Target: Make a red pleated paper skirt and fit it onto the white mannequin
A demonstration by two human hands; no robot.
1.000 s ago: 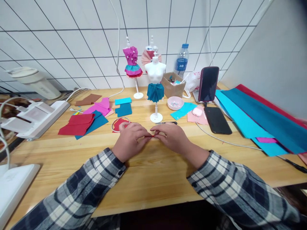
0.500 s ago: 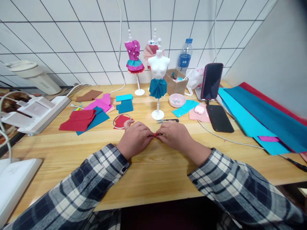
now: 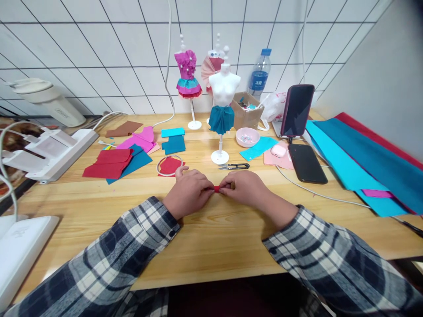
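Between my fingertips is a small folded red piece of crepe paper (image 3: 217,189), mostly hidden by the hands. My left hand (image 3: 190,192) pinches its left end; my right hand (image 3: 243,188) pinches the right end. Just beyond them lie thread snips (image 3: 234,166) with black handles. A white mini dress form (image 3: 224,86) wearing a gathered teal skirt (image 3: 222,119) stands upright behind the snips. Past my left hand, a pale ring (image 3: 159,166) rests on a red paper piece (image 3: 170,165).
Two dressed forms stand behind, one in a magenta dress (image 3: 187,66). A pink bowl (image 3: 247,137), a cardboard box (image 3: 247,115) and phones, one the flat black phone (image 3: 307,164), sit right. Red paper (image 3: 107,164) lies left, near a power strip (image 3: 59,154). Long teal sheets (image 3: 370,163) cover the right.
The view has shifted slightly, so the scene sits a little higher and further right. A wider bit of the red paper now shows between my fingertips, and both hands still pinch it.
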